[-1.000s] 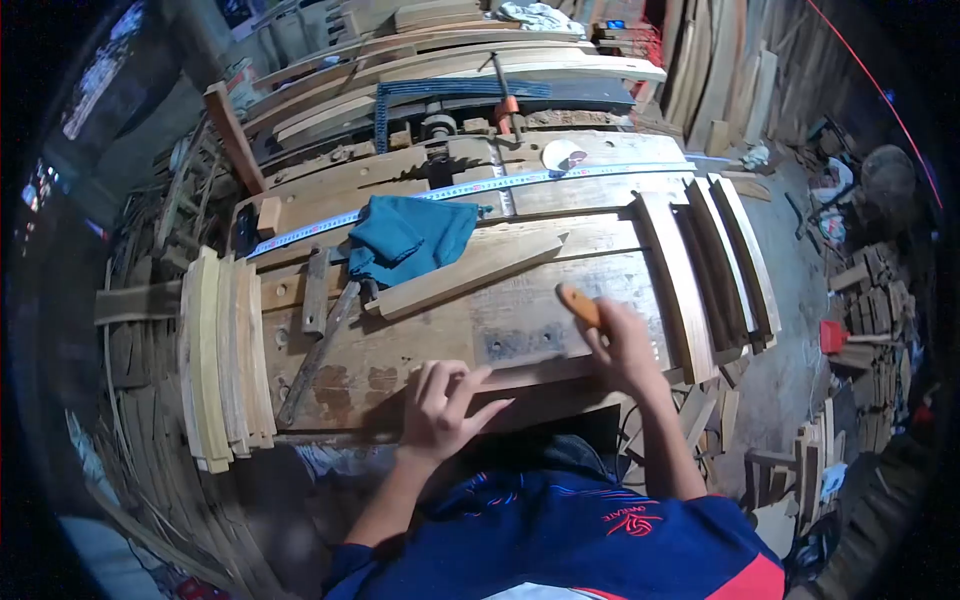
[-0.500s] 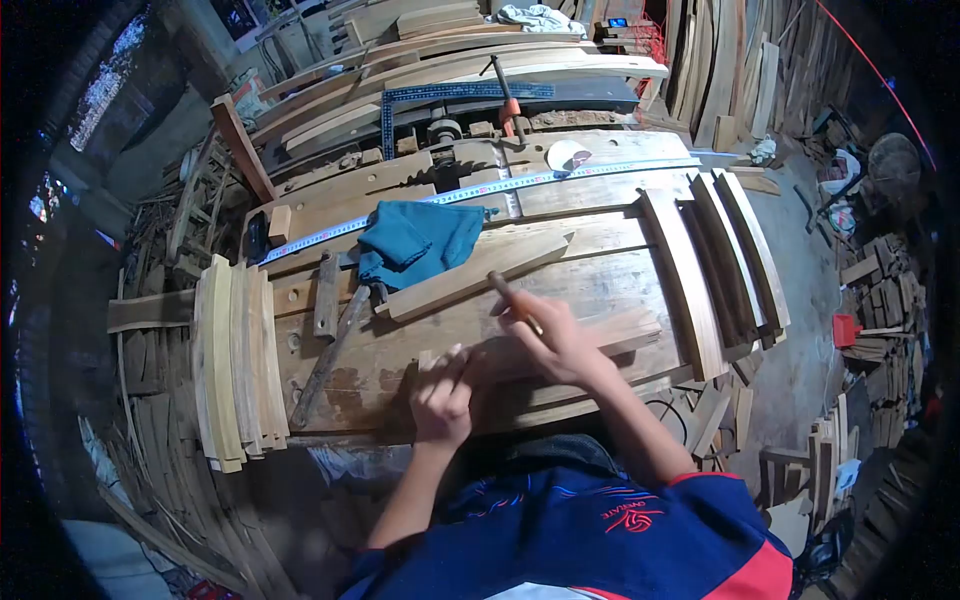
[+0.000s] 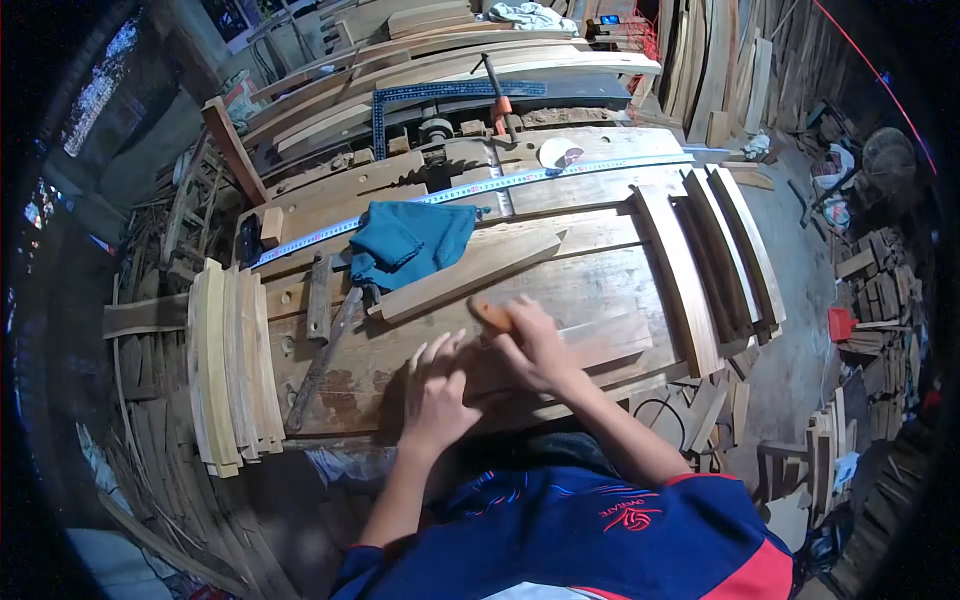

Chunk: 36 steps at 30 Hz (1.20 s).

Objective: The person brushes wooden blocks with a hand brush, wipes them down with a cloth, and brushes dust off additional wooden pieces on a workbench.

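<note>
OK, wood piece (image 3: 612, 341) lies on the bench (image 3: 600, 287) near the person's side, partly hidden by the right hand (image 3: 537, 345). Right hand curls around an orange-handled tool (image 3: 490, 314), working end unclear. Left hand (image 3: 437, 393), fingers spread, sits by the piece's left end; can't tell contact. 1 pointed board (image 3: 475, 275), 1 teal cloth (image 3: 415, 243) beyond. Risk: unpinned piece could shift, tool slipping toward left hand.

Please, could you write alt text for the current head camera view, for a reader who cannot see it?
A person's right grip holds an orange-brown handle near a wood piece on a workbench; the left grip is nearby. A teal cloth and measuring tape lie beyond.
</note>
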Available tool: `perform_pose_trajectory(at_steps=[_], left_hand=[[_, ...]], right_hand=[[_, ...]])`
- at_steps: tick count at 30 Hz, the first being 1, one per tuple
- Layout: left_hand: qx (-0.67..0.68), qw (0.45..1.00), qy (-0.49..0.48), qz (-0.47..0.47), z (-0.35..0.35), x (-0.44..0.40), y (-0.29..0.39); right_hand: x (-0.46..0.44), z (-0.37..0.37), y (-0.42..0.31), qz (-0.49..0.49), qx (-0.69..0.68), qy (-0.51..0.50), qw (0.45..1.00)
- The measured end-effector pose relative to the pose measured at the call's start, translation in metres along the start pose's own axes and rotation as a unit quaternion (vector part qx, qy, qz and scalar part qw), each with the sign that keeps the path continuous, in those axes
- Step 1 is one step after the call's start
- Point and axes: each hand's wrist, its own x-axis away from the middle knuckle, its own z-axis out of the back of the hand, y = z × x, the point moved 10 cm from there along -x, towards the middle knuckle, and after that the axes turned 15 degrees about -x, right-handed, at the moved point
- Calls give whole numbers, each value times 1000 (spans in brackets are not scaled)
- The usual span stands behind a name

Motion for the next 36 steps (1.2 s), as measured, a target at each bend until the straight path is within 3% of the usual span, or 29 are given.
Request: perform_pose_trajectory(at_steps=[4, 5, 7, 8, 10, 12, 13, 15, 16, 17, 18, 20, 21, 22, 23, 24, 26, 28, 30, 32, 34, 36], left_hand=[[32, 999, 8, 17, -17, 2, -12], [39, 999, 25, 18, -19, 6, -13], [62, 996, 55, 27, -8, 4, -9], [59, 996, 64, 27, -4, 4, -9], [58, 994, 87, 27, 0, 3, -7], [59, 993, 95, 20, -1, 1, -6], [58, 993, 98, 16, -2, 0, -6], [50, 995, 88, 13, -7, -3, -7], [49, 995, 86, 12, -7, -6, -8], [48, 995, 82, 11, -7, -8, -9], [47, 996, 76, 9, -9, -10, -9], [81, 991, 107, -8, -28, -3, -19], [78, 992, 97, 1, -28, -2, -20], [75, 993, 87, 11, -26, -3, -18], [61, 995, 83, 5, -19, -5, -13], [60, 995, 84, 5, -13, -6, -10], [59, 994, 94, 8, -6, -7, -5], [53, 992, 110, 9, -8, -8, -6], [45, 993, 112, 6, -5, -8, -5], [44, 992, 116, 6, -5, -8, -5], [48, 993, 110, 12, -6, -8, -6], [58, 992, 111, 13, -7, -9, -6]], right_hand=[[-3, -7, -7, 10, -13, -69, 998], [3, 1, 1, 35, 60, -87, 994], [11, 34, 23, -47, 133, -106, 984], [21, 61, 33, -6, 225, -54, 973], [28, 99, 34, -31, 322, -9, 946], [28, 107, 28, -64, 320, -9, 945], [29, 99, 30, -30, 300, -1, 953], [27, 68, 23, 32, 250, -9, 968], [26, 45, 25, -17, 209, -41, 977], [23, 25, 16, 31, 128, -48, 990], [22, 10, 3, 83, 36, -23, 996], [23, -10, 1, 99, -121, 48, 986], [25, -22, 5, 80, -298, 95, 946], [28, -28, 14, 60, -463, 142, 873], [34, -28, 28, 75, -397, 150, 902], [36, -30, 46, 34, -500, 152, 852], [33, 9, 33, 30, -445, 184, 876], [54, 52, 72, -103, -314, 231, 915], [50, 105, 42, 0, -139, 195, 971], [61, 148, 35, 24, -128, 236, 963], [63, 166, 15, -34, 41, 214, 975], [53, 153, 3, -5, 171, 187, 967]])
